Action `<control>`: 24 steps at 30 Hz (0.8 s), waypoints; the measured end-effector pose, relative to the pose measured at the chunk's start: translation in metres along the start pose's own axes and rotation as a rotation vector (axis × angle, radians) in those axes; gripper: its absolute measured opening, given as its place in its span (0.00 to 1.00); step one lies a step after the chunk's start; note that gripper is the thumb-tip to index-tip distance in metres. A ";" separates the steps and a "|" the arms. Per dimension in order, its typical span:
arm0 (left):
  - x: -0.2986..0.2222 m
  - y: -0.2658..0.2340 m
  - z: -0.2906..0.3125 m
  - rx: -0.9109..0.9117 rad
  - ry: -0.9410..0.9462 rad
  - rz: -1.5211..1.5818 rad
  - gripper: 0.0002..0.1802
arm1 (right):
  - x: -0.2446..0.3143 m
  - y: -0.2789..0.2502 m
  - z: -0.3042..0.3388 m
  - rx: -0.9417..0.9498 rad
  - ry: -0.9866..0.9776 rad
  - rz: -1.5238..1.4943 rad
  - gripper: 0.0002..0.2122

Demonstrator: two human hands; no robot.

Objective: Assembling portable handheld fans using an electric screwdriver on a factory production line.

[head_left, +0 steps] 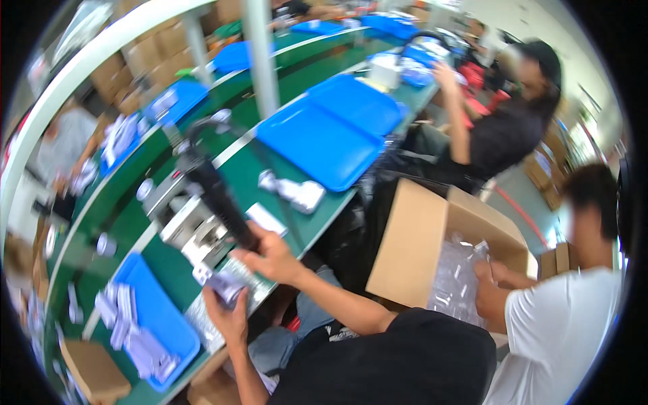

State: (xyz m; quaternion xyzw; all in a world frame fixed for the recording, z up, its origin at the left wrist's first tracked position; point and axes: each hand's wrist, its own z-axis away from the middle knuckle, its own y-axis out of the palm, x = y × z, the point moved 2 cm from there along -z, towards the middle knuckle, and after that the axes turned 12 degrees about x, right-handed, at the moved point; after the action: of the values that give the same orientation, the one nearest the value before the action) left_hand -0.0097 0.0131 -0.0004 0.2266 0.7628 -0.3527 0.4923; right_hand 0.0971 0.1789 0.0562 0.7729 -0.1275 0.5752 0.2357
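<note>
My left hand (229, 316) is closed around a pale lilac-white plastic part (226, 287), held under the metal head of a small bench machine (192, 226). My right hand (275, 258) grips the lower end of a thick black handle (214, 196) that slopes down across the machine. Its fingertips are partly hidden behind the handle. Beyond the right hand, a small white block (266, 219) and a white plastic piece with a wide end (293, 192) lie on the green bench (236, 172). Motion blur softens the fine detail.
Left of my hands, a blue tray (177, 331) holds several white parts (145, 347). A brown cardboard piece (94, 371) lies near it. Ahead are two blue trays (324, 145). On the right, a person in white (567, 331) reaches into an open carton (412, 236); another person in black (506, 138) sits beyond.
</note>
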 end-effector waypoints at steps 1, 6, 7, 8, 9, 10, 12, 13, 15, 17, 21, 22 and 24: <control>-0.004 -0.001 -0.003 0.059 -0.108 0.040 0.39 | -0.029 -0.004 0.003 -0.116 -0.077 0.094 0.21; -0.057 -0.013 -0.028 0.332 0.080 -0.047 0.40 | -0.039 -0.023 0.031 -0.273 -0.096 0.194 0.08; -0.072 -0.034 -0.034 0.347 0.085 -0.074 0.40 | -0.047 -0.021 0.027 -0.226 -0.108 0.244 0.07; -0.093 -0.054 -0.034 0.376 0.085 -0.092 0.41 | -0.053 -0.015 0.028 -0.190 -0.119 0.297 0.06; -0.100 -0.075 -0.035 0.373 0.067 -0.147 0.44 | -0.056 -0.008 0.027 -0.167 -0.106 0.247 0.06; -0.098 -0.098 -0.040 0.330 0.039 -0.160 0.44 | -0.059 -0.002 0.025 -0.157 -0.094 0.201 0.06; -0.090 -0.139 -0.056 0.300 0.110 -0.313 0.45 | -0.066 0.003 0.023 -0.111 -0.093 0.175 0.07; -0.080 -0.158 -0.066 0.257 0.031 -0.278 0.45 | -0.065 0.003 0.021 -0.120 -0.053 0.268 0.07; -0.061 -0.197 -0.100 0.173 -0.092 -0.263 0.45 | -0.060 -0.001 0.016 -0.129 -0.041 0.426 0.08; -0.019 -0.244 -0.149 0.079 -0.113 -0.293 0.45 | -0.064 -0.004 0.016 -0.185 -0.056 0.434 0.09; 0.076 -0.349 -0.236 -0.056 -0.324 -0.348 0.39 | -0.067 -0.001 0.019 -0.251 -0.071 0.528 0.11; 0.094 -0.366 -0.255 0.004 -0.429 -0.294 0.38 | -0.065 -0.002 0.022 -0.291 -0.080 0.575 0.11; 0.147 -0.395 -0.284 -0.083 -0.513 -0.191 0.42 | -0.060 0.002 0.023 -0.379 -0.067 0.683 0.11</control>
State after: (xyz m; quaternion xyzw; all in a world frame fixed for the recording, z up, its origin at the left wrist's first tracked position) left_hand -0.5119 -0.0275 0.0658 0.0365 0.6451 -0.4117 0.6427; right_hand 0.0969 0.1607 -0.0053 0.6472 -0.4889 0.5612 0.1647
